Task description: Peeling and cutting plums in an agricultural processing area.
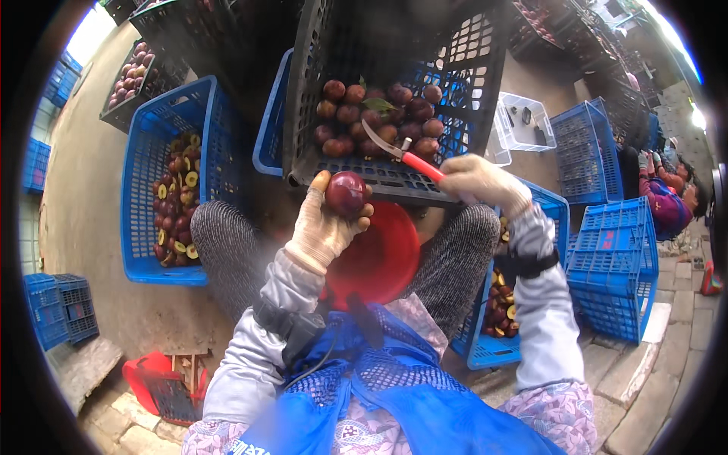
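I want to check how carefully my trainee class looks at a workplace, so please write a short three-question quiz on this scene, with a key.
1. Multiple choice: what does the person's left grip hold?
a) a green leaf
b) a dark red plum
c) a white tray
2. True or false: the blue crate beside the person's left knee contains cut plums showing yellow flesh.
3. Open: name the tool in the right grip and describe its handle and blade.

Key
1: b.
2: True.
3: A knife with a red handle and a curved blade.
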{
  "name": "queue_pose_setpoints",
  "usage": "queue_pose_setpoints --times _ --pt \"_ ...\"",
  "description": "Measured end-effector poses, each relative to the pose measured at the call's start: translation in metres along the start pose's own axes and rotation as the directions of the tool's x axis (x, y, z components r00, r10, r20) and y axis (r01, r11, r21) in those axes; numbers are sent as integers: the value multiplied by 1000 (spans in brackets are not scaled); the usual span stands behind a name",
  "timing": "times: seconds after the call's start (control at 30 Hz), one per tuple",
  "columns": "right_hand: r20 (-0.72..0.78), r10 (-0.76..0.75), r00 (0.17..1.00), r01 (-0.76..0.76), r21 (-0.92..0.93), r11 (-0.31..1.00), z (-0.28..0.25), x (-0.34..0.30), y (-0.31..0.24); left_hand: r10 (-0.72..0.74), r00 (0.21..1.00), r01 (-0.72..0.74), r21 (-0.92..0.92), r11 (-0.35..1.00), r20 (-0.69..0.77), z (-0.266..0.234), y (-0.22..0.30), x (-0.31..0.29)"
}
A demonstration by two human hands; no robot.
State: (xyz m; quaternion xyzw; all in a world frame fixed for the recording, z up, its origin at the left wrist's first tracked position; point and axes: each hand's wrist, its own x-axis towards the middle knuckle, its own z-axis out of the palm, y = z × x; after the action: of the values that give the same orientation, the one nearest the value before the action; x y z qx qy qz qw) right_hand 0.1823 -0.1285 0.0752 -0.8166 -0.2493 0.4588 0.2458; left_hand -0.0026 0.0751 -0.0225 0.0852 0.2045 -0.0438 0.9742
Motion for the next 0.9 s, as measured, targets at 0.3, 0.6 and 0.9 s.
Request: queue_pose_setpoints --times 0.3,0.6,0.9 --pt "-87 -449 889 338 786 517 100 -83 4 -29 999 27 104 994 17 34 -36 -14" --pt "-303 -289 908 406 806 431 137 -93 24 26 922 -86 138 987 386 29 -45 -29" --pt "-358 -205 911 413 809 419 140 -97 34 -166 922 106 182 977 351 26 -53 -24"
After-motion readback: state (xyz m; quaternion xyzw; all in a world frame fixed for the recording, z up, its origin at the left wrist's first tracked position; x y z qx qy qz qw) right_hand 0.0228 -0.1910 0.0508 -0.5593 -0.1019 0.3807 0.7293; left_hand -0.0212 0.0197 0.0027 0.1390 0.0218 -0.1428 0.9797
